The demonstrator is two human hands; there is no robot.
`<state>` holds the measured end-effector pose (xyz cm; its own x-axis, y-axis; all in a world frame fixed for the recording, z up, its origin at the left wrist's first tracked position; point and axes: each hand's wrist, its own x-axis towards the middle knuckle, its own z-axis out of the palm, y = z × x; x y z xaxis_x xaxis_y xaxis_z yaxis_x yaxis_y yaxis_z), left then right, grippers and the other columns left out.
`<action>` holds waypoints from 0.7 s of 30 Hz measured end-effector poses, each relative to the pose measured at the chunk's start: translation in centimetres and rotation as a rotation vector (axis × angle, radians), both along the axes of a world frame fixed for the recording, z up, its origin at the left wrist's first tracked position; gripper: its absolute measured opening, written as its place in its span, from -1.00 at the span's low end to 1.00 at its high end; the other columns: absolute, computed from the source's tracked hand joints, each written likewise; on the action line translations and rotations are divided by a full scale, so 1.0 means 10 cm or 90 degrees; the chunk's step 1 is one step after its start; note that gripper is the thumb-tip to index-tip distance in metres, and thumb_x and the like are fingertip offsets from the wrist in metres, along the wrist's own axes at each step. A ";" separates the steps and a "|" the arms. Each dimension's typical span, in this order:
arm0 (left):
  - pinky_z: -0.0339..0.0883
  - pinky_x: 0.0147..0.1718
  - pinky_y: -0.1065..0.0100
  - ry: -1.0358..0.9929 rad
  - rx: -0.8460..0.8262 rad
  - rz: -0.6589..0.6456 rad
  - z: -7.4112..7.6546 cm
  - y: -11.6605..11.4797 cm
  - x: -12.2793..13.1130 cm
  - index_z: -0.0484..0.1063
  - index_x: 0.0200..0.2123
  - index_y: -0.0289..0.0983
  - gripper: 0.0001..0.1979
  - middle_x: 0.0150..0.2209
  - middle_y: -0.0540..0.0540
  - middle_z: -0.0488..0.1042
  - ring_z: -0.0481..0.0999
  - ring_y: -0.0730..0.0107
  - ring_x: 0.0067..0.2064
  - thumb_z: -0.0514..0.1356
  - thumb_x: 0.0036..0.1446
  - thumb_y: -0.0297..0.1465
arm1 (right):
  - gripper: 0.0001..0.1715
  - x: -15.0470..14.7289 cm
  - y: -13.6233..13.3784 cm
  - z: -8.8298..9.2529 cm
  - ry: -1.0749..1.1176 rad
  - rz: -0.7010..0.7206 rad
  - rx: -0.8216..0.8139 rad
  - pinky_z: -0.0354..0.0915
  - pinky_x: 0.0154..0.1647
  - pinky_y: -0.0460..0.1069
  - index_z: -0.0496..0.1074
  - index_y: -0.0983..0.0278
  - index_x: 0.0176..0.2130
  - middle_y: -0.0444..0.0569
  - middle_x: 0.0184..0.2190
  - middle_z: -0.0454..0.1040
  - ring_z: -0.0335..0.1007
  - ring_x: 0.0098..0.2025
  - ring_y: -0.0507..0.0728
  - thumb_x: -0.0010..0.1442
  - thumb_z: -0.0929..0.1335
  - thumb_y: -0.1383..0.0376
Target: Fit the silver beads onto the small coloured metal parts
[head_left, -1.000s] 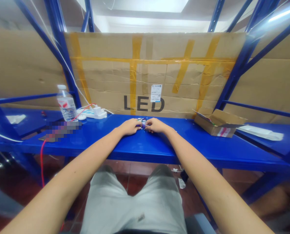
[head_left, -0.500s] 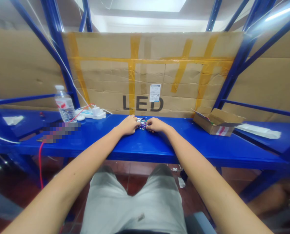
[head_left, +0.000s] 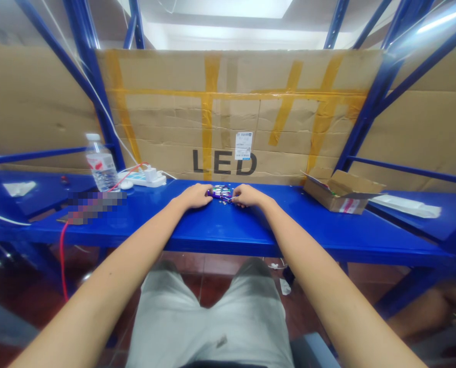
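Observation:
Both my hands rest on a blue metal shelf [head_left: 228, 230] at arm's length. My left hand [head_left: 194, 196] has its fingers curled at the left edge of a small heap of tiny coloured parts [head_left: 221, 192], purple and green among them. My right hand [head_left: 246, 196] pinches at the heap's right edge. What either hand grips is too small to make out. A few small pale round pieces lie beside the heap.
A water bottle [head_left: 100, 163] and a white power strip [head_left: 143, 178] with a red cable [head_left: 63, 255] stand at the left. An open cardboard box [head_left: 341, 197] sits at the right. A taped cardboard sheet marked LED [head_left: 228, 112] backs the shelf between blue uprights.
My hands have drawn slightly apart, uncovering more of the heap of small parts. The view has barely shifted.

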<state>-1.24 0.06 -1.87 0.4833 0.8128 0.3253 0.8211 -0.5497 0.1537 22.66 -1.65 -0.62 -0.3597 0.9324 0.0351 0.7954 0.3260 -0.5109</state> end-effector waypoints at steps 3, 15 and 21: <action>0.27 -0.28 0.28 -0.025 -0.001 0.008 0.00 0.00 0.02 0.52 -0.09 -0.18 -0.73 -0.16 -0.15 0.60 0.55 0.13 -0.18 0.19 0.13 -0.30 | -0.80 -0.01 0.00 0.00 -0.001 0.000 0.001 0.24 -0.56 -0.13 0.40 0.31 -0.43 -0.08 -0.54 0.47 0.40 -0.55 0.01 0.25 0.38 0.37; 0.29 -0.26 0.30 -0.038 -0.047 -0.018 0.02 0.01 0.02 0.55 -0.22 -0.21 -0.71 -0.21 -0.13 0.59 0.54 0.18 -0.20 0.18 0.12 -0.17 | -0.80 0.01 0.03 -0.02 -0.004 0.003 0.004 0.25 -0.54 -0.13 0.42 0.31 -0.43 -0.08 -0.53 0.50 0.40 -0.55 0.00 0.25 0.38 0.36; 0.27 -0.35 0.32 0.020 -0.060 0.034 0.07 -0.03 -0.03 0.53 -0.14 -0.13 -0.65 -0.20 -0.08 0.60 0.53 0.18 -0.24 0.19 -0.06 -0.35 | -0.83 0.00 0.03 -0.01 -0.014 -0.004 0.003 0.26 -0.53 -0.13 0.43 0.32 -0.41 -0.06 -0.49 0.52 0.41 -0.54 0.01 0.24 0.38 0.36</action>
